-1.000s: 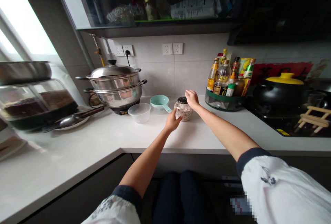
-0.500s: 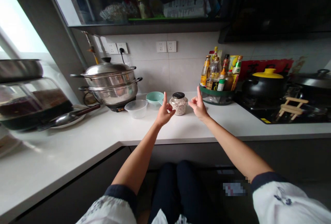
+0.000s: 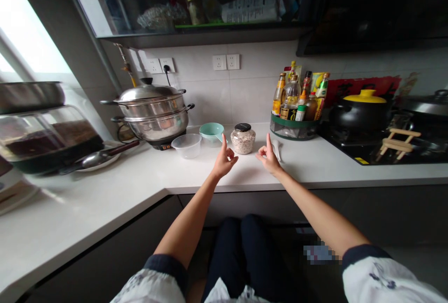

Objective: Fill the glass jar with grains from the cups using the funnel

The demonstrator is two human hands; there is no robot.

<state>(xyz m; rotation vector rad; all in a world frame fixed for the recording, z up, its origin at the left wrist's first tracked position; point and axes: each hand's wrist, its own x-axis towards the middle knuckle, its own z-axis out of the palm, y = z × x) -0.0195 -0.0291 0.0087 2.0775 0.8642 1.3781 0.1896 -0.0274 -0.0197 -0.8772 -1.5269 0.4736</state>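
Observation:
A glass jar (image 3: 242, 141) of pale flakes with a black lid stands on the counter. My left hand (image 3: 224, 158) hovers at its near left, index finger raised, thumb out, other fingers curled, holding nothing. My right hand (image 3: 269, 157) mirrors this pose on the jar's right, also without anything in it. Behind the right hand lies a white spoon-like utensil (image 3: 276, 150), partly hidden by it. A mint-green bowl with a handle (image 3: 211, 131) sits beyond the left hand. To its left is a clear plastic bowl (image 3: 186, 146).
A steel steamer pot (image 3: 154, 116) is at the back left, near a ladle-like utensil (image 3: 101, 156) on a plate. Bottles fill a green-rimmed caddy (image 3: 294, 125). At the right, a black pot with a yellow lid (image 3: 362, 111) and a small wooden chair (image 3: 399, 143) stand on the stove.
Both hands have drawn slightly down and nearer to me, still with index fingers raised. The white utensil behind my right hand has come into view. The camera view has shifted a little.

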